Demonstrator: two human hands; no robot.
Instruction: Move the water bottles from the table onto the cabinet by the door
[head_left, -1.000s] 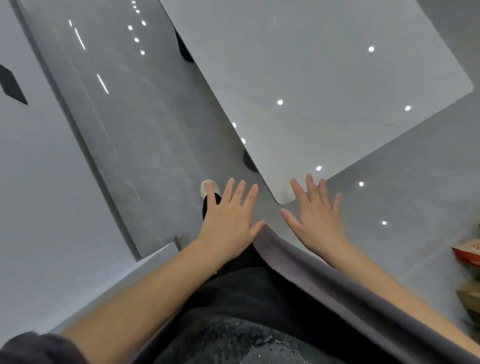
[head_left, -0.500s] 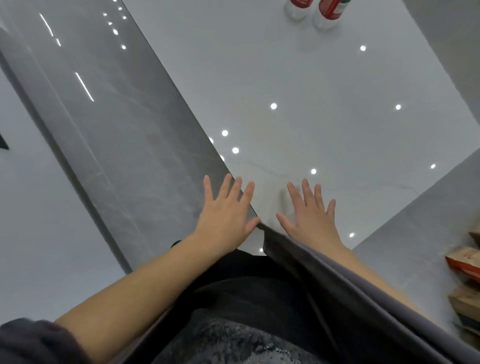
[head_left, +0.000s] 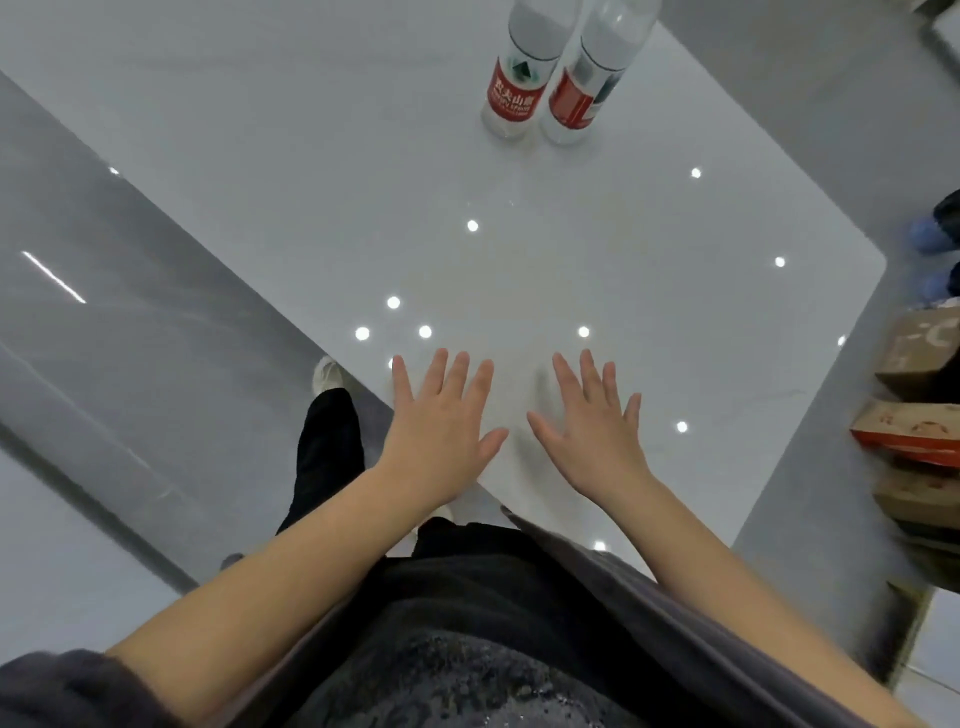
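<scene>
Hovering over the near corner of the white glossy table (head_left: 311, 156), the left hand (head_left: 441, 426) and the right hand (head_left: 592, 431) are both spread flat, palms down, with fingers straight and apart and nothing held in either. The thumbs point toward each other with a narrow gap between them. Whether the palms actually touch the table top cannot be told, though a faint shadow lies under the right hand's fingers (head_left: 592, 374). Both forearms are bare and reach forward from the bottom of the view.

The two water bottles (head_left: 514, 88) stand upright side by side toward the far side of the table, well apart from the hands. They are clear plastic with red labels, and they stand so close together that they seem to touch. Their tops are cut off by the upper edge of the view.

Ceiling lights show as small bright dots on the table top. The grey floor (head_left: 130, 338) runs along the left, where a black trouser leg (head_left: 327, 447) and a pale shoe (head_left: 327, 374) show just beside the table edge. A stack of cardboard boxes (head_left: 919, 395) sits on the floor at the right edge, and beyond it are blue shoes (head_left: 932, 239).
</scene>
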